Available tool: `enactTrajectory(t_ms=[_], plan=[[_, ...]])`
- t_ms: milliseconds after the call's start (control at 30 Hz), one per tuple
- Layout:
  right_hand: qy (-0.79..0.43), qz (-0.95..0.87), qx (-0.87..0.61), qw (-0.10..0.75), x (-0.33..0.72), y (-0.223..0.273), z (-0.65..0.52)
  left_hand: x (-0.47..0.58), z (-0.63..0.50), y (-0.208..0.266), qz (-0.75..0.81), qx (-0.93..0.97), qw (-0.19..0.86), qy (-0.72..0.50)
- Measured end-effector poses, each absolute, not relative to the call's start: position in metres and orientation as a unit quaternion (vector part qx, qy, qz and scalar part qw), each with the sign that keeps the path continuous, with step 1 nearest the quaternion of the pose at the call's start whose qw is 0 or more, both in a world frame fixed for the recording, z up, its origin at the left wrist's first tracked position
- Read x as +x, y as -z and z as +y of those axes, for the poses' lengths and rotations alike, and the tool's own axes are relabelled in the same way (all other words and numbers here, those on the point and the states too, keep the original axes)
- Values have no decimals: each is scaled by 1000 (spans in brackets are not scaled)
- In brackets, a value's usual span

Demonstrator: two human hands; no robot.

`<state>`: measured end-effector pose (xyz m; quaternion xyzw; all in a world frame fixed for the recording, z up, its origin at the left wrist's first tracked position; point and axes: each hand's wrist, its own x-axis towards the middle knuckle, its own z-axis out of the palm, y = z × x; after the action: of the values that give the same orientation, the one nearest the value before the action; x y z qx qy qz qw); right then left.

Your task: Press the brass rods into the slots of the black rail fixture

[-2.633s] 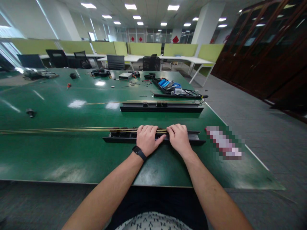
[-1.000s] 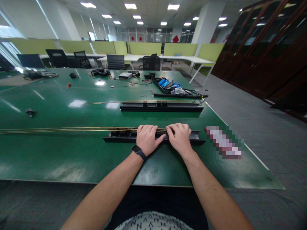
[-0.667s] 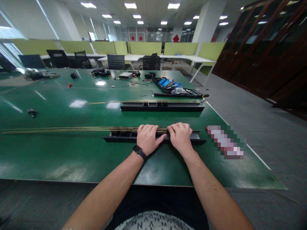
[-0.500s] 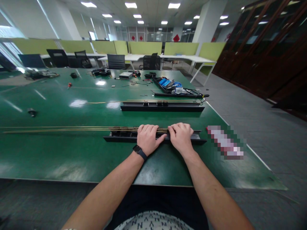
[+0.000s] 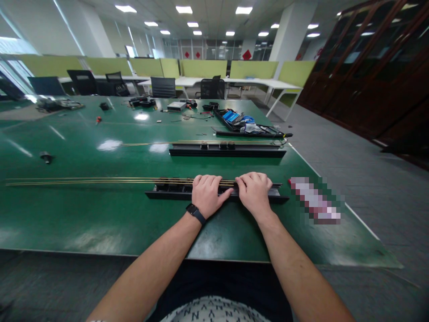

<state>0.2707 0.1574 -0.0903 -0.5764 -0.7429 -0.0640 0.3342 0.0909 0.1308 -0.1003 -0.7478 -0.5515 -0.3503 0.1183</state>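
In front of me on the green table lies a long black metal channel (image 5: 170, 195) with black blocks inside it. Several thin brass-coloured rods (image 5: 100, 181) run along its far side and reach far out to the left. My left hand (image 5: 207, 193), with a dark watch on the wrist, is curled over the rods and the channel, thumb held apart. Close to its right, my right hand (image 5: 254, 191) has its thumb and index finger pinched at the channel, around the rods' right ends. What sits between those fingertips is hidden.
Farther back lies a second black channel (image 5: 228, 153) with rods along it. Beyond it is a black tray (image 5: 219, 118) holding blue items and cables. A blurred-out pinkish object (image 5: 315, 201) lies near the right table edge. A small dark part (image 5: 46, 157) rests at left.
The rods have shifted slightly to the right, their left ends now showing within view. Both hands stay nearly in place on the channel.
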Motion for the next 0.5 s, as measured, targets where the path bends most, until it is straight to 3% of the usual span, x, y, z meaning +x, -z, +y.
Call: enactTrajectory(t_ms=[500], plan=[[73,-753,-565,330,270,92,158,91,130,100,-554,-748,119,347]])
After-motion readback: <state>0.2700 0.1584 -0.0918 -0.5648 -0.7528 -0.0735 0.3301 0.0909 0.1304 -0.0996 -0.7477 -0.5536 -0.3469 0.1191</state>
